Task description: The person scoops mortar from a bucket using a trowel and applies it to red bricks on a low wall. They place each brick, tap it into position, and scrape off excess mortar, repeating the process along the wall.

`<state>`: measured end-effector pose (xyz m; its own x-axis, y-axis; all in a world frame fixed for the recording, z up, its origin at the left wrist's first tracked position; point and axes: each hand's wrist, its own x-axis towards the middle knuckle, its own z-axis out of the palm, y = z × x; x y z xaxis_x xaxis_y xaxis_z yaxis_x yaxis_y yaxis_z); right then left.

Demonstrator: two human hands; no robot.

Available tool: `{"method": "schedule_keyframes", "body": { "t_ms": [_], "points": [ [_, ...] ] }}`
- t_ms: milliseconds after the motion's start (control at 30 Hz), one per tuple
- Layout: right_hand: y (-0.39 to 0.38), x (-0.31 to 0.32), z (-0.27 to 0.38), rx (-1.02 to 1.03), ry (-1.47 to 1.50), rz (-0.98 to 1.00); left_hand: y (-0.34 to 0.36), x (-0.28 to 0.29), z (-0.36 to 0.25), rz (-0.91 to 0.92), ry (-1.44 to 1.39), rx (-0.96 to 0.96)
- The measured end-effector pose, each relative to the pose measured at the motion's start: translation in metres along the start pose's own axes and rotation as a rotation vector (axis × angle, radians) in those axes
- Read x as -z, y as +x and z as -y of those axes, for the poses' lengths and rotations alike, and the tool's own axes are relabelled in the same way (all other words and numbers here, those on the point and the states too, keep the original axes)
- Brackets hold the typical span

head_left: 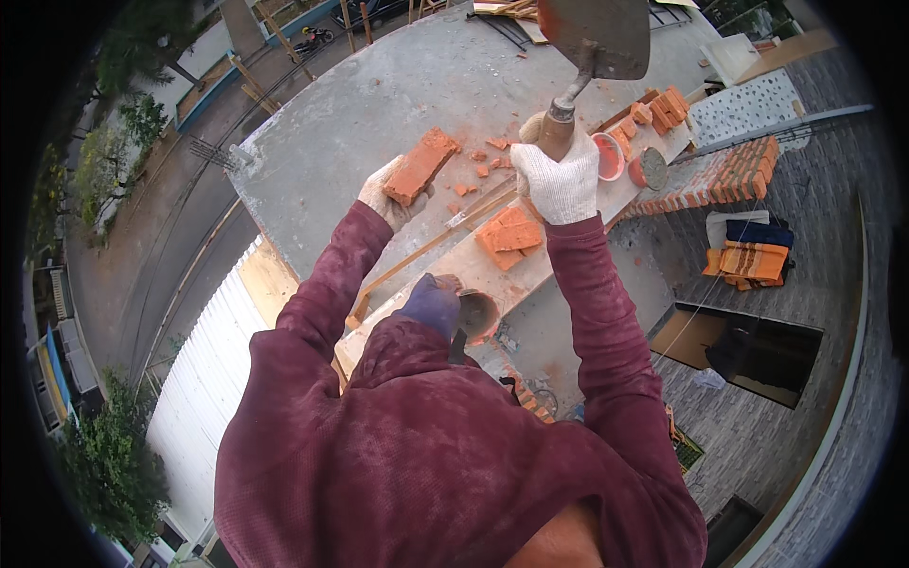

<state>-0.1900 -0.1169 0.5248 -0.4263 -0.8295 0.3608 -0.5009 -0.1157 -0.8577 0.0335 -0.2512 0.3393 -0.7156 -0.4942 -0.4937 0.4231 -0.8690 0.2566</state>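
My left hand (pixel 386 197), in a white knit glove, is closed around an orange-red brick (pixel 422 167) over the grey concrete slab. In the matching glove, my right hand (pixel 559 180) grips the wooden handle of a trowel (pixel 601 43). The trowel's broad blade points up and away, stained grey and reddish. Between the hands, broken brick pieces (pixel 481 170) lie on the slab. Closer to me, more bricks (pixel 509 237) rest on a wooden plank (pixel 530 275). A round bucket (pixel 476 317) with grey contents stands near my body, partly hidden.
Right of my right hand stand a red-rimmed bucket (pixel 609 157), another holding grey mortar (pixel 653 168) and stacked bricks (pixel 669 109). A partly built brick wall (pixel 724 175) extends right. The slab edge (pixel 248 204) drops to a street at left; folded clothes (pixel 753 251) lie at right.
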Motion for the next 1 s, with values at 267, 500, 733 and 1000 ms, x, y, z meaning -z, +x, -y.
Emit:
{"method": "schedule_keyframes", "body": {
  "t_ms": [267,500,733,1000],
  "points": [
    [-0.075,-0.018,-0.112,-0.301,-0.58,0.744,0.01,-0.016,-0.012,0.151,0.027,-0.041],
    [-0.049,-0.007,-0.016,-0.136,0.029,0.041,0.0,-0.001,-0.008,0.097,0.044,-0.023],
    [-0.119,0.011,-0.105,-0.545,-0.271,0.256,-0.002,-0.035,0.018,0.096,0.52,-0.334],
    [-0.176,0.046,-0.032,-0.608,1.002,-0.579,-0.021,-0.142,0.102,0.462,1.139,-0.316]
  ]
}}
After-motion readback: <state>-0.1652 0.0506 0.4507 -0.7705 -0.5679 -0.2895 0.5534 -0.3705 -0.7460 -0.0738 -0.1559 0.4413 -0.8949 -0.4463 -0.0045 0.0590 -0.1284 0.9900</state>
